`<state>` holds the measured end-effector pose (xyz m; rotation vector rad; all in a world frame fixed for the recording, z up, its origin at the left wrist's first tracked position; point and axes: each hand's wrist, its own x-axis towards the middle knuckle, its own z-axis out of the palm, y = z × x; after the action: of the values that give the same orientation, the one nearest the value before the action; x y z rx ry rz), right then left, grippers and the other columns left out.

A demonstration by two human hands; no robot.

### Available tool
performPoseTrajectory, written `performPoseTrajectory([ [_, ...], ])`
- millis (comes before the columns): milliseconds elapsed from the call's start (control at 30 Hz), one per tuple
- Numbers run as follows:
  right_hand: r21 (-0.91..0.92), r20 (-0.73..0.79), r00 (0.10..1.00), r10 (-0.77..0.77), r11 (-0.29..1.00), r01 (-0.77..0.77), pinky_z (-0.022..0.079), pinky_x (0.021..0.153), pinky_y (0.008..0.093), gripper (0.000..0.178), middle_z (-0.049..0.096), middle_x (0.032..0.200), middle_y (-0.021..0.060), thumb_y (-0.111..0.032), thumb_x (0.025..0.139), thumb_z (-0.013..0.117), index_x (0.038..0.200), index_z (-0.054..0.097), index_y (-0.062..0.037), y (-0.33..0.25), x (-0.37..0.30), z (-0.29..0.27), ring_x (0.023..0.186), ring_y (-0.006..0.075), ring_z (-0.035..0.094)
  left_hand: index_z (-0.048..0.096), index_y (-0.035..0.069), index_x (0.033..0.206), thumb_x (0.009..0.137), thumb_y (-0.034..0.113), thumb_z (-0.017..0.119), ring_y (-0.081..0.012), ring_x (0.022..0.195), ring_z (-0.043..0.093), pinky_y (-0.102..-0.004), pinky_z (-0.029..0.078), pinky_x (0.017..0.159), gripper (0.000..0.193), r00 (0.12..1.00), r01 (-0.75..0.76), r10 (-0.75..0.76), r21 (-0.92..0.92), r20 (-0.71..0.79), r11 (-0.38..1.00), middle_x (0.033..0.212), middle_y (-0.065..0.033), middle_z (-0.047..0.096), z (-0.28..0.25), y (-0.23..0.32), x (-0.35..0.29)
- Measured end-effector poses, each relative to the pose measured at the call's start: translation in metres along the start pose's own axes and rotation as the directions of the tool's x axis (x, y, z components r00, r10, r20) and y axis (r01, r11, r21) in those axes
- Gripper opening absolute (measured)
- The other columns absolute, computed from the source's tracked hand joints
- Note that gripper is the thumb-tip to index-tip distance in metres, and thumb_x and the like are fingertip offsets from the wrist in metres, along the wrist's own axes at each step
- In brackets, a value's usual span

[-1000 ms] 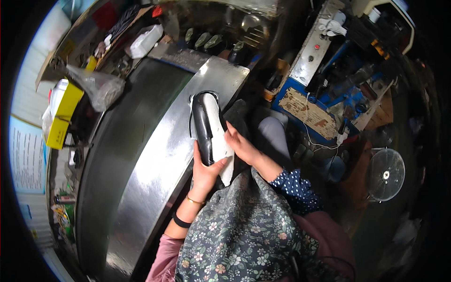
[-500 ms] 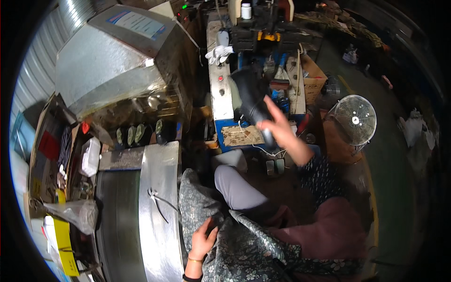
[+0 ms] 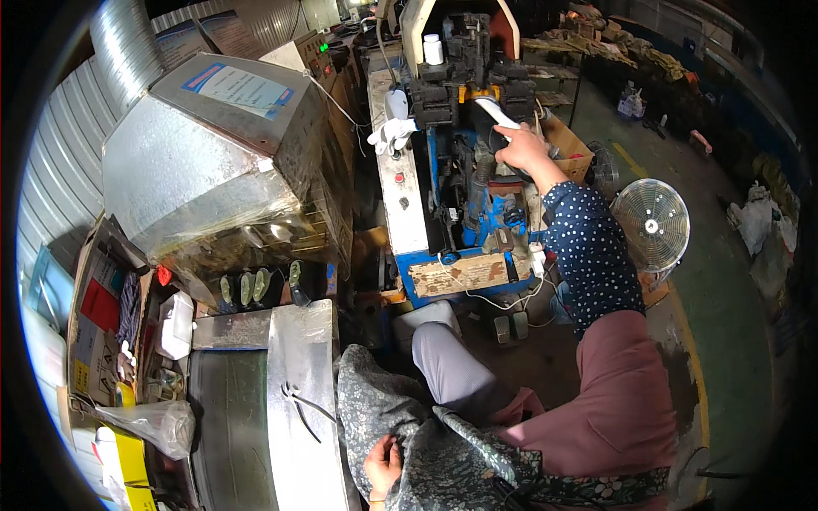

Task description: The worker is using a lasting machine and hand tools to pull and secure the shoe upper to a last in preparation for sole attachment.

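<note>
My right hand is closed on a black boot with a pale sole. The boot is at the dark machine, tilted beneath its upper block. Much of it is hidden behind my fingers and the machine parts; whether it touches the machine I cannot tell. My left hand lies on the flowered apron over my lap, with loosely bent fingers and nothing visible in it.
Pliers lie on the metal plate beside a dark belt. Dark pieces with greenish soles stand under the metal hood. A round fan stands right, pedals lie below, and a white glove lies on the machine's left side.
My right hand has carried the boot forward, away from me, to the machine's upper block. The left hand stays on the apron, its fingers bent more. The view has shifted.
</note>
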<state>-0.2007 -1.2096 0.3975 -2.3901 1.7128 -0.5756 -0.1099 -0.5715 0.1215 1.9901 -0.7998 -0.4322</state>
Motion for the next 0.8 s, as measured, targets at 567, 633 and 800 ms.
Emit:
performPoseTrajectory([
  [567,-0.079,-0.179,0.982,-0.068,0.995,0.055,0.036,0.100,0.0544,0.069,0.021,0.154,0.0230,-0.038,0.079,0.066,0.144,0.040,-0.0364,-0.013,-0.029,0.051,0.124,0.0490,0.036,0.068,-0.001,0.100,0.086,0.012,0.065,-0.0297,0.080,0.069,-0.0364,0.053,0.075,0.019,0.977,0.050,-0.054,-0.024,-0.207,0.998,0.088,-0.0188,0.070,0.018,-0.024,0.009],
  [633,-0.080,-0.165,0.984,-0.063,0.996,0.050,0.036,0.100,0.0550,0.070,0.020,0.154,0.0227,-0.038,0.079,0.066,0.144,0.039,-0.0369,-0.014,-0.016,0.050,0.125,0.0495,0.036,0.068,0.000,0.100,0.086,0.013,0.065,-0.0300,0.080,0.069,-0.0372,0.053,0.074,0.019,0.980,0.089,-0.095,-0.037,-0.172,0.995,0.088,-0.0186,0.070,0.023,-0.035,0.015],
  [800,-0.105,-0.064,0.998,-0.005,0.994,-0.002,0.034,0.102,0.0557,0.070,0.020,0.155,0.0193,-0.039,0.081,0.064,0.145,0.037,-0.0384,-0.021,0.011,0.047,0.128,0.0494,0.033,0.063,0.003,0.113,0.092,0.022,0.060,-0.0368,0.096,0.061,-0.0439,0.048,0.086,0.028,0.987,0.157,-0.145,0.264,-0.064,0.952,0.104,-0.0192,0.065,0.014,0.016,0.004],
])
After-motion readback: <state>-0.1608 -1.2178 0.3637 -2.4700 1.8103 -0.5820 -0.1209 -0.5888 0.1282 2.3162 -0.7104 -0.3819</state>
